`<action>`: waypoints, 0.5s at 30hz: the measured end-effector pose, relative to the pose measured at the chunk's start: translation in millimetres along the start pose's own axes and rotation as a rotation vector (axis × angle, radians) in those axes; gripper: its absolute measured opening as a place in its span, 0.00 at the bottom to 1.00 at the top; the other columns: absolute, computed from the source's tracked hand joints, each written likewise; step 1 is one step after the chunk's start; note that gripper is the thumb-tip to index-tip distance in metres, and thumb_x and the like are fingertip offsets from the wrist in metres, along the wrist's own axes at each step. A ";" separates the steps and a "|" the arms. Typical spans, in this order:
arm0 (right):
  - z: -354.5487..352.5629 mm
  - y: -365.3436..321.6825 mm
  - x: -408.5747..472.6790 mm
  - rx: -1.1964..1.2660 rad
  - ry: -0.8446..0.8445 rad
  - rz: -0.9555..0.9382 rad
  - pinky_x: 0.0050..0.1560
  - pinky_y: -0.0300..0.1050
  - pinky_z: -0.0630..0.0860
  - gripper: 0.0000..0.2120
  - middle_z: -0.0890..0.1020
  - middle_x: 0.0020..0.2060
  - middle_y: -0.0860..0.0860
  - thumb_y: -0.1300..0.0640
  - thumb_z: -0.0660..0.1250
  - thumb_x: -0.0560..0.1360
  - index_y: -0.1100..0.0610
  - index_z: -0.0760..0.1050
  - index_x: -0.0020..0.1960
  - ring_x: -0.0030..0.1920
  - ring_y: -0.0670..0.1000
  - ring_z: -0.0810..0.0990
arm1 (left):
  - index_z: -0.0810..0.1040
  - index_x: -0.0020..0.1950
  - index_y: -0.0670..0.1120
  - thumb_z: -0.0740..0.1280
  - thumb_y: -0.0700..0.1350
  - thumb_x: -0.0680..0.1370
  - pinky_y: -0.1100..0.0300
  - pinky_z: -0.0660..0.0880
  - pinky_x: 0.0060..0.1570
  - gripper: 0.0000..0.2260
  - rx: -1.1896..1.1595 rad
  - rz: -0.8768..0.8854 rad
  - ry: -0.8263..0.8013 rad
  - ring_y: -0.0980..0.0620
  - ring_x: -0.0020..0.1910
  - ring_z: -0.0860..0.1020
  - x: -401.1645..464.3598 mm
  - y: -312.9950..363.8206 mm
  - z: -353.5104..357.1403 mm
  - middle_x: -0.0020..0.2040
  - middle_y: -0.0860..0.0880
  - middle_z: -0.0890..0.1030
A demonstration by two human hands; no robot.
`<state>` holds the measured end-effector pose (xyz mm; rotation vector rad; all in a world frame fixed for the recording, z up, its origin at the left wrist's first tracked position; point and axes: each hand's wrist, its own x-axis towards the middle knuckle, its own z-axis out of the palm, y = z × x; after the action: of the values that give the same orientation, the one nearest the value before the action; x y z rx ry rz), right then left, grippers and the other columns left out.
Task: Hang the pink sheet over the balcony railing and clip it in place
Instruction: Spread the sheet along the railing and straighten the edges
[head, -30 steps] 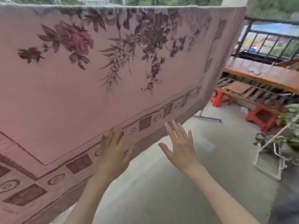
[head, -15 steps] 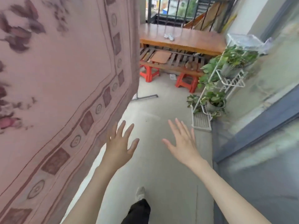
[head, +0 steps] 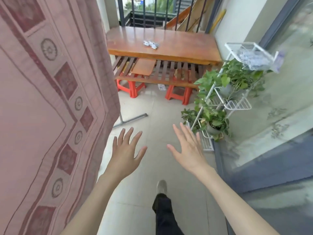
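Sheet [head: 50, 107] fills the left half of the frame, pink with a border of dark squares and rings, hanging flat from above the top edge down past the bottom; its free edge runs down the middle left. What it hangs over is out of view, so the top cannot be checked.

A second ago the flowered middle of the cloth took up nearly the whole picture and both hands were up against its lower border. Now the view has swung right along the balcony, the cloth has slid to the left side, and the hands have come off it. The left hand [head: 126, 152] is spread wide with straight fingers, just beside the sheet's edge but apart from it, holding nothing. The right hand [head: 188, 150], centre frame, is likewise open and empty, fingers pointing toward the far end.

Ahead, at upper centre, a wooden table [head: 177, 48] stands against the dark railing [head: 152, 11], and on its top lies a small pale cluster that looks like clips [head: 151, 44], too small to be sure. Red stools [head: 132, 87] sit under it, and a white plant rack [head: 225, 99] stands at right.

Draping seems done; the turn suggests the person is going for the clips, so fastening is still to come.
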<state>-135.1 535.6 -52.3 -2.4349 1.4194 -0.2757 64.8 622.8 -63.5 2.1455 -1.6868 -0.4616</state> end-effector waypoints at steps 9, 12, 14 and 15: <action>-41.9 54.3 246.1 -0.051 0.034 -0.055 0.73 0.53 0.37 0.32 0.47 0.77 0.51 0.41 0.56 0.77 0.47 0.46 0.76 0.76 0.50 0.44 | 0.57 0.75 0.52 0.57 0.55 0.80 0.50 0.43 0.72 0.25 0.061 0.032 0.102 0.47 0.76 0.44 246.4 14.7 -33.6 0.77 0.49 0.52; -51.1 64.2 315.4 -0.056 0.021 -0.052 0.73 0.54 0.38 0.33 0.47 0.77 0.50 0.40 0.55 0.77 0.47 0.46 0.76 0.76 0.51 0.44 | 0.57 0.75 0.52 0.57 0.55 0.80 0.48 0.43 0.72 0.25 0.058 0.019 0.102 0.47 0.76 0.44 310.2 10.6 -39.6 0.77 0.49 0.51; -48.9 69.6 357.2 -0.053 -0.002 -0.063 0.73 0.54 0.38 0.33 0.47 0.77 0.50 0.39 0.54 0.77 0.47 0.45 0.76 0.76 0.51 0.44 | 0.57 0.75 0.52 0.57 0.55 0.79 0.47 0.43 0.72 0.25 0.052 -0.018 0.089 0.46 0.76 0.44 351.0 -0.2 -38.9 0.78 0.49 0.50; -45.9 72.6 378.4 -0.051 -0.018 -0.068 0.73 0.54 0.38 0.33 0.47 0.77 0.50 0.39 0.54 0.77 0.47 0.45 0.76 0.76 0.50 0.43 | 0.57 0.75 0.52 0.57 0.55 0.79 0.46 0.43 0.72 0.25 0.055 -0.032 0.081 0.46 0.76 0.44 372.4 -6.4 -37.3 0.78 0.48 0.50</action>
<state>-22.8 164.7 -31.3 -2.5238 1.3541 -0.2343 173.3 265.1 -44.0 2.2026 -1.6411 -0.3355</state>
